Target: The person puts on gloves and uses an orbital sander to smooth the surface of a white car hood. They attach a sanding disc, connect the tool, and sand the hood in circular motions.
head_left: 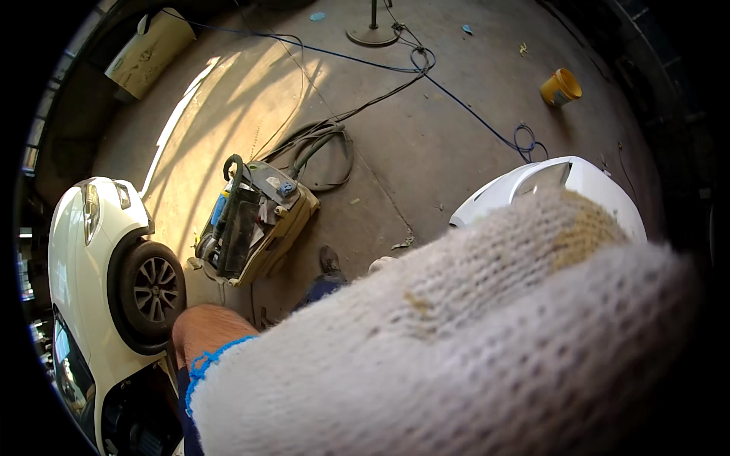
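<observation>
My left hand (456, 327), in a whitish knitted glove with yellow-brown stains, fills the lower right, very near the camera. Its blue-edged cuff (204, 370) ends at my bare forearm (205, 328). The fingers are blurred and run into one another, so I cannot make out their pose or any held thing. Just beyond the glove, a small pale patch (382, 264) peeks out; it may be part of my right glove, the rest hidden. Partly covered by the left glove is a glossy white car body panel (601, 182).
At the left stands a white car (76, 251) with its front wheel (154, 292) showing. A wheeled machine (262, 220) with coiled hoses (334, 156) sits on the floor. Farther off are a yellow bucket (561, 87), a blue hose (471, 110), a round-based stand (372, 35) and a beige panel (156, 49).
</observation>
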`<state>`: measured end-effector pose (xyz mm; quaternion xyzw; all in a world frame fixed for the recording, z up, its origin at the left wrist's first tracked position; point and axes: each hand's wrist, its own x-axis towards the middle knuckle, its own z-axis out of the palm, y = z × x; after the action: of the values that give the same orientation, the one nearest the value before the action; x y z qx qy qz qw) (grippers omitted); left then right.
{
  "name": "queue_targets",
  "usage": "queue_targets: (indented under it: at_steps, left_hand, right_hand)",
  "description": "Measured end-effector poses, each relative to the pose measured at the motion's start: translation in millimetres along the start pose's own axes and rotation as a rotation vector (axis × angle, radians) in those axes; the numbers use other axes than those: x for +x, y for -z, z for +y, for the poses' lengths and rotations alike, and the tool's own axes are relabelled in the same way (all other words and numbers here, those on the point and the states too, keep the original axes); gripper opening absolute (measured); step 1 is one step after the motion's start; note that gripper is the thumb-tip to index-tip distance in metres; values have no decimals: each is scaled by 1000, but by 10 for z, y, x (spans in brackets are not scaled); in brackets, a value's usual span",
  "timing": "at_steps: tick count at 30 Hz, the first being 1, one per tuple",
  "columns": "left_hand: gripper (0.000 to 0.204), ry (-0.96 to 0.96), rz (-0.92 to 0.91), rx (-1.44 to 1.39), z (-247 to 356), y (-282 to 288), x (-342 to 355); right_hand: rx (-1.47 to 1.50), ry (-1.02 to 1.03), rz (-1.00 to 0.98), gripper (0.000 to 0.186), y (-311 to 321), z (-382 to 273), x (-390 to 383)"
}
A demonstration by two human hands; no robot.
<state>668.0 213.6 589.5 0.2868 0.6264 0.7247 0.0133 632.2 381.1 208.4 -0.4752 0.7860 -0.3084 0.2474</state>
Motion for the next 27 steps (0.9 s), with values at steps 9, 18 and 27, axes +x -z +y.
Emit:
queue_targets:
  at_steps: [9,18,27]
  left_hand:
    - [57,-9,-2,-48,-48,18,66]
    - [55,-7,80,-126,37,-41,-11]
    - [53,-66,126,-308,-18,-43,26]
  right_hand:
    - [303,-84,-42,32,144,123,-16]
    - [153,-164,-203,19,164,-105,109]
    - [169,-116,-196,19,192,-52,122]
